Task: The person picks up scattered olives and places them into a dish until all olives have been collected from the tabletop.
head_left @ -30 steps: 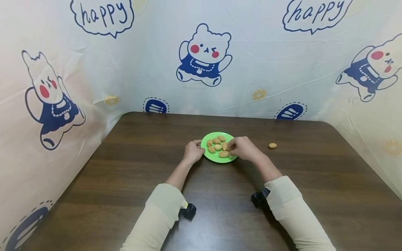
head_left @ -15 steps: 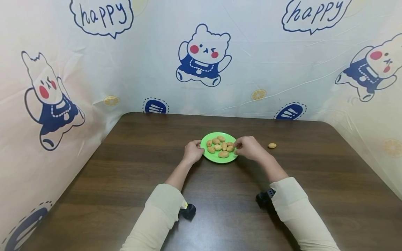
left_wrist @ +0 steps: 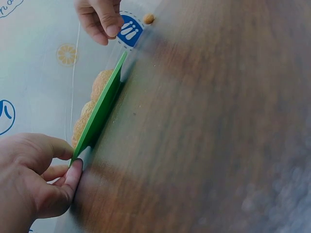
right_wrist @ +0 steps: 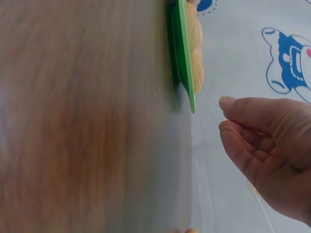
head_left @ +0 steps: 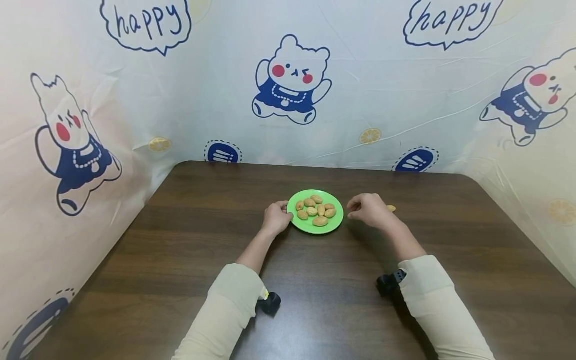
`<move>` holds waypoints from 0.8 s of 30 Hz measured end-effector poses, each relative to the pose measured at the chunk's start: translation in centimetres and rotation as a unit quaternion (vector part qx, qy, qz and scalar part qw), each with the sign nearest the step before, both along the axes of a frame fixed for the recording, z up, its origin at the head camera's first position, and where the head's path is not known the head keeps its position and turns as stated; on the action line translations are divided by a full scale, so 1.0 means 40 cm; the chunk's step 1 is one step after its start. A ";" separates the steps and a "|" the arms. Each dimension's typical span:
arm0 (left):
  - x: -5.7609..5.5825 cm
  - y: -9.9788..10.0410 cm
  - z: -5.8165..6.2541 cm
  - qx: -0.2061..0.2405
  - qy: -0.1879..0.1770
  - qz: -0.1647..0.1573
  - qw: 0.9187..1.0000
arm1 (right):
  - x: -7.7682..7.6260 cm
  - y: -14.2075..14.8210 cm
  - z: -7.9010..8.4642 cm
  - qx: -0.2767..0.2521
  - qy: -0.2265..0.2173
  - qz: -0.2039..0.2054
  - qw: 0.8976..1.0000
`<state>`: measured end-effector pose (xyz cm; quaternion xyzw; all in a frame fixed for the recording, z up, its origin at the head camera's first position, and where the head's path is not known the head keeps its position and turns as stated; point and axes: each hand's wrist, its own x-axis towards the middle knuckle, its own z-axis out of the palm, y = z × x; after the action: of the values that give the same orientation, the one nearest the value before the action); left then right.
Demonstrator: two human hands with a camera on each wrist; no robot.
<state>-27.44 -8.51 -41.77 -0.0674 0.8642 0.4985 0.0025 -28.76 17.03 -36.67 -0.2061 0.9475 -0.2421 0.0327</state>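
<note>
A green plate (head_left: 317,231) rests on the table and bears several tan, oval, rough-skinned nuts (head_left: 320,221). At the plate's left rim, my left hand (head_left: 276,218) pinches the edge between thumb and fingers; the left wrist view shows this grip (left_wrist: 43,179) closely. My right hand (head_left: 368,210) hovers just right of the plate, apart from it. Its fingers are loosely bent and hold nothing, with a small gap between thumb and fingertip in the right wrist view (right_wrist: 267,145). One more nut (head_left: 392,208) lies on the table beyond the right hand, partly hidden by it.
The brown wooden table (head_left: 180,235) reaches back to a pale printed cloth (head_left: 193,100) that hangs behind and at both sides. A black wrist camera (head_left: 270,304) sits by the left sleeve, another (head_left: 388,285) by the right.
My right hand has drawn back rightward from over the plate, uncovering the nuts at its right side, and now partly covers the loose nut. My left hand and the plate stay put.
</note>
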 end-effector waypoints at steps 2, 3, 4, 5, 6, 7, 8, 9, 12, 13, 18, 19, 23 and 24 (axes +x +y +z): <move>0.000 0.000 0.000 0.000 0.000 0.001 1.000 | 0.000 0.010 0.000 -0.003 0.006 -0.003 1.000; 0.000 0.000 0.000 -0.001 0.000 0.001 1.000 | 0.000 0.016 0.001 -0.004 0.009 -0.005 1.000; -0.001 0.000 0.000 -0.001 0.000 0.001 1.000 | 0.000 0.021 0.000 -0.005 0.011 -0.007 1.000; -0.001 0.000 0.000 -0.002 0.000 0.001 1.000 | -0.001 0.027 0.000 -0.007 0.011 -0.009 1.000; -0.001 0.000 0.000 -0.003 0.000 0.001 1.000 | -0.001 0.032 0.000 -0.008 0.012 -0.013 1.000; -0.001 0.000 0.001 -0.003 0.000 0.001 1.000 | -0.002 0.037 -0.001 -0.010 0.013 -0.015 1.000; -0.001 0.000 0.001 -0.004 0.000 0.002 1.000 | -0.003 0.041 -0.001 -0.012 0.015 -0.018 1.000; -0.001 0.000 0.001 -0.005 -0.001 0.002 1.000 | -0.004 0.046 -0.002 -0.012 0.017 -0.020 1.000; -0.001 0.000 0.002 -0.006 -0.001 0.002 1.000 | -0.006 0.058 -0.005 -0.016 0.021 -0.026 0.999; -0.001 0.000 0.002 -0.006 -0.001 0.003 1.000 | -0.007 0.062 -0.006 -0.017 0.022 -0.029 0.999; -0.002 -0.001 0.002 -0.007 -0.001 0.003 1.000 | -0.011 0.086 -0.013 -0.020 0.023 -0.051 0.998; -0.001 -0.001 0.002 -0.007 -0.001 0.003 1.000 | -0.012 0.090 -0.013 -0.020 0.024 -0.055 0.998; 0.000 0.000 0.004 -0.006 -0.001 0.003 1.000 | -0.014 0.107 -0.013 -0.021 0.026 -0.065 0.997; 0.000 -0.001 0.004 -0.006 -0.001 0.002 1.000 | -0.015 0.110 -0.013 -0.023 0.025 -0.069 0.997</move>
<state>-27.43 -8.53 -41.60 -0.0698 0.8670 0.4933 0.0017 -29.37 21.45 -37.19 -0.1466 0.9543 -0.2600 -0.0127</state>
